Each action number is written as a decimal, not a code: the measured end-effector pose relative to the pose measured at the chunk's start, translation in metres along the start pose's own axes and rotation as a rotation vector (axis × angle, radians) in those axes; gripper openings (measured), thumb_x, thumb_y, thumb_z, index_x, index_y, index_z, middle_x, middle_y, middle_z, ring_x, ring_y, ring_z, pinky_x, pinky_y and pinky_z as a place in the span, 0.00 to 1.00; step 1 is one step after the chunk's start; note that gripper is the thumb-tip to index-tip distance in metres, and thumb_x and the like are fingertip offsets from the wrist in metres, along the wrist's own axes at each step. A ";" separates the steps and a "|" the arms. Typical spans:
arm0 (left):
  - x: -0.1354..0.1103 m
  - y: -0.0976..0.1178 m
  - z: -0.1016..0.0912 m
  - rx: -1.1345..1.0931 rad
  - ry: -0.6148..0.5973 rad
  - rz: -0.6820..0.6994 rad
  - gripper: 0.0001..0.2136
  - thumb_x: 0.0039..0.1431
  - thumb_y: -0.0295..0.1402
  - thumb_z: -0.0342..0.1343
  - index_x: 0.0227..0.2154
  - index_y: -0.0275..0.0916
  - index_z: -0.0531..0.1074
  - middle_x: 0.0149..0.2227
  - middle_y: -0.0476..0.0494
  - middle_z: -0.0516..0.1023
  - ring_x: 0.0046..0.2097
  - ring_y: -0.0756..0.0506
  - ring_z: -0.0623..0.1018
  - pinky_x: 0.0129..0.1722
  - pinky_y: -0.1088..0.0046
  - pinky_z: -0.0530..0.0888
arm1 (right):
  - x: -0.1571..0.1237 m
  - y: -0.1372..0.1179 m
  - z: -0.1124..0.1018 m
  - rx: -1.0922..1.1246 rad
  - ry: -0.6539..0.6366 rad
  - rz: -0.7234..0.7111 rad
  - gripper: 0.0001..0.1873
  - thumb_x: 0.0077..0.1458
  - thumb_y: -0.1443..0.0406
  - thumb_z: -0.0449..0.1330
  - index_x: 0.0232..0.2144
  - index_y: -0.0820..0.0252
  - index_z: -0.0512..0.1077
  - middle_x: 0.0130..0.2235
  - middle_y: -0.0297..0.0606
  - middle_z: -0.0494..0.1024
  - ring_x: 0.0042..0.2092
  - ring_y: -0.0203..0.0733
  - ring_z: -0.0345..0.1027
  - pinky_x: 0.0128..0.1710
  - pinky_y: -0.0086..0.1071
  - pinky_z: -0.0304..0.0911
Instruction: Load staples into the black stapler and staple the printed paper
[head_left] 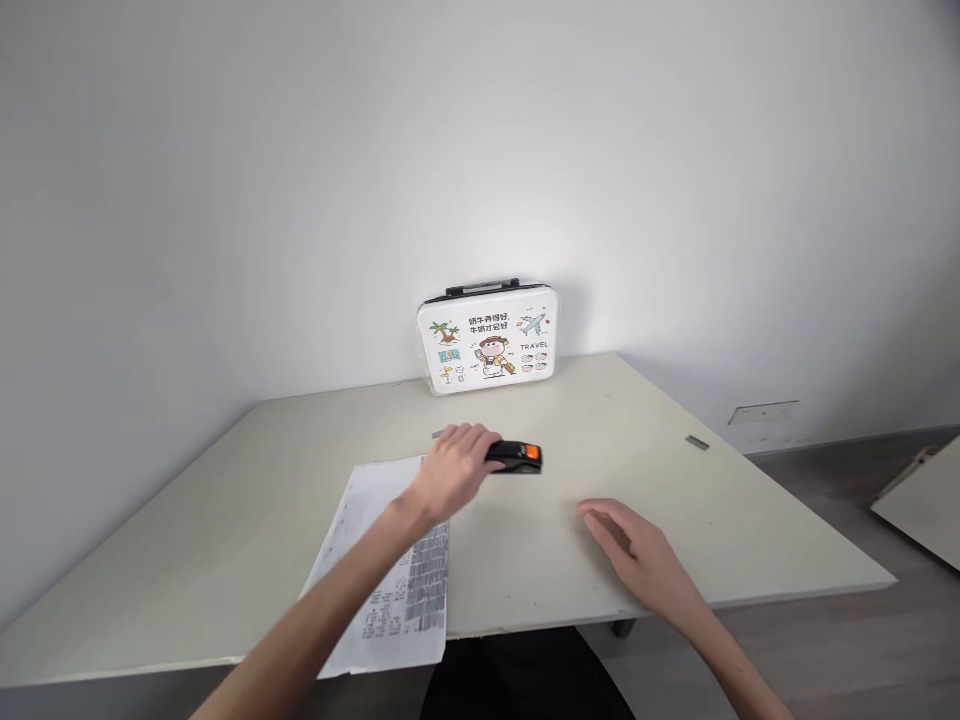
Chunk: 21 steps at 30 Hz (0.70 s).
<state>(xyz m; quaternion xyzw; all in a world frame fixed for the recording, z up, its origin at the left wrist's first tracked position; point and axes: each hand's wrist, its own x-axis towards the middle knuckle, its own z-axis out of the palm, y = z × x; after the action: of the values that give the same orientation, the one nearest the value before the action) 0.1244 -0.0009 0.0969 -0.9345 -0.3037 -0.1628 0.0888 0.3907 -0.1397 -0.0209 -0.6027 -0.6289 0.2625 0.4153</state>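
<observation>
My left hand (459, 468) is wrapped round a black stapler (516, 457) with an orange patch at its right end. The stapler is held over the middle of the table, close to the top right corner of some printed paper (394, 610). My left forearm crosses above that paper and hides part of it. To the right, my right hand (637, 555) hovers over the tabletop, fingers loosely curved and a gap between them and the thumb. Nothing shows in it. A small grey strip (437, 434), like a row of staples, lies partly hidden behind my left hand.
A white case with cartoon prints (491, 340) and a black handle leans against the wall at the table's back. Another grey strip (697, 442) lies near the right edge of the pale table (225, 520). The paper overhangs the front edge.
</observation>
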 end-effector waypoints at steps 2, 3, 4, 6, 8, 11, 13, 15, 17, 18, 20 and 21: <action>0.006 0.031 0.008 -0.082 -0.013 0.041 0.10 0.73 0.37 0.52 0.51 0.40 0.69 0.47 0.39 0.78 0.46 0.38 0.77 0.49 0.59 0.70 | 0.001 -0.001 -0.004 0.058 0.066 0.057 0.22 0.69 0.46 0.49 0.50 0.48 0.75 0.56 0.40 0.80 0.56 0.51 0.74 0.44 0.37 0.75; 0.009 0.045 0.014 -0.118 -0.021 0.057 0.10 0.72 0.37 0.53 0.51 0.39 0.69 0.47 0.39 0.78 0.46 0.39 0.77 0.49 0.59 0.70 | 0.002 -0.001 -0.005 0.088 0.109 0.086 0.23 0.69 0.46 0.48 0.50 0.48 0.75 0.55 0.40 0.80 0.56 0.51 0.74 0.49 0.39 0.74; 0.011 0.057 0.020 -0.147 -0.029 0.070 0.10 0.72 0.36 0.54 0.50 0.39 0.68 0.47 0.39 0.78 0.46 0.39 0.77 0.48 0.60 0.70 | 0.003 -0.001 -0.006 0.116 0.154 0.114 0.24 0.70 0.46 0.48 0.51 0.49 0.75 0.55 0.41 0.80 0.56 0.50 0.75 0.52 0.40 0.73; 0.013 0.075 0.033 -0.182 -0.045 0.086 0.10 0.71 0.36 0.55 0.50 0.38 0.68 0.46 0.39 0.78 0.46 0.38 0.77 0.49 0.59 0.70 | 0.004 -0.001 -0.008 0.164 0.237 0.166 0.26 0.70 0.45 0.46 0.53 0.50 0.74 0.56 0.41 0.80 0.56 0.50 0.75 0.56 0.43 0.70; 0.014 0.088 0.046 -0.203 -0.058 0.091 0.10 0.70 0.37 0.56 0.49 0.39 0.69 0.46 0.39 0.78 0.46 0.38 0.78 0.48 0.59 0.71 | 0.004 0.000 -0.009 0.204 0.283 0.196 0.27 0.70 0.45 0.45 0.53 0.51 0.75 0.57 0.42 0.80 0.56 0.49 0.75 0.56 0.42 0.70; 0.015 0.098 0.060 -0.251 -0.060 0.082 0.09 0.71 0.38 0.56 0.48 0.40 0.69 0.45 0.40 0.78 0.46 0.38 0.78 0.48 0.59 0.71 | 0.005 0.003 -0.008 0.225 0.266 0.191 0.27 0.69 0.44 0.46 0.51 0.52 0.75 0.56 0.43 0.80 0.56 0.49 0.75 0.55 0.40 0.71; 0.013 0.098 0.065 -0.305 -0.046 0.051 0.11 0.70 0.39 0.57 0.49 0.41 0.69 0.45 0.41 0.78 0.46 0.39 0.79 0.48 0.59 0.71 | 0.006 0.004 -0.007 0.195 0.246 0.166 0.26 0.69 0.45 0.47 0.50 0.52 0.75 0.56 0.42 0.80 0.54 0.49 0.76 0.53 0.40 0.72; 0.009 0.094 0.066 -0.366 -0.028 -0.002 0.14 0.67 0.41 0.61 0.50 0.42 0.69 0.47 0.42 0.79 0.47 0.39 0.79 0.49 0.58 0.72 | 0.007 0.006 -0.006 0.159 0.235 0.139 0.25 0.69 0.45 0.48 0.49 0.52 0.75 0.55 0.42 0.80 0.53 0.50 0.76 0.54 0.41 0.71; 0.002 0.086 0.065 -0.422 -0.022 -0.067 0.19 0.63 0.44 0.65 0.50 0.43 0.68 0.47 0.42 0.80 0.47 0.38 0.79 0.50 0.57 0.72 | 0.008 0.008 -0.005 0.146 0.222 0.113 0.24 0.69 0.46 0.47 0.49 0.52 0.75 0.55 0.42 0.80 0.54 0.50 0.75 0.55 0.42 0.70; -0.003 0.081 0.065 -0.446 -0.027 -0.100 0.20 0.61 0.44 0.67 0.50 0.43 0.69 0.47 0.43 0.80 0.47 0.39 0.79 0.50 0.57 0.72 | 0.008 0.009 -0.005 0.148 0.216 0.100 0.24 0.69 0.46 0.47 0.49 0.52 0.74 0.54 0.43 0.80 0.55 0.51 0.74 0.55 0.43 0.69; -0.011 0.072 0.065 -0.493 -0.050 -0.155 0.20 0.59 0.44 0.68 0.48 0.43 0.70 0.44 0.44 0.80 0.45 0.39 0.79 0.49 0.58 0.73 | 0.009 0.010 -0.005 0.156 0.215 0.077 0.24 0.69 0.47 0.47 0.50 0.52 0.74 0.55 0.43 0.80 0.55 0.51 0.74 0.56 0.43 0.69; -0.015 0.069 0.065 -0.516 -0.066 -0.174 0.19 0.58 0.44 0.69 0.47 0.43 0.72 0.43 0.45 0.80 0.44 0.40 0.79 0.47 0.59 0.73 | 0.009 0.011 -0.006 0.162 0.218 0.070 0.23 0.69 0.47 0.48 0.50 0.51 0.74 0.55 0.43 0.80 0.55 0.51 0.74 0.56 0.44 0.69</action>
<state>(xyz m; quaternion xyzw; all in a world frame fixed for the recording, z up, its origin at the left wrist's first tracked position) 0.1705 -0.0466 0.0268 -0.9016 -0.3339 -0.2111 -0.1766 0.4019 -0.1301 -0.0249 -0.6137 -0.5354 0.2598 0.5188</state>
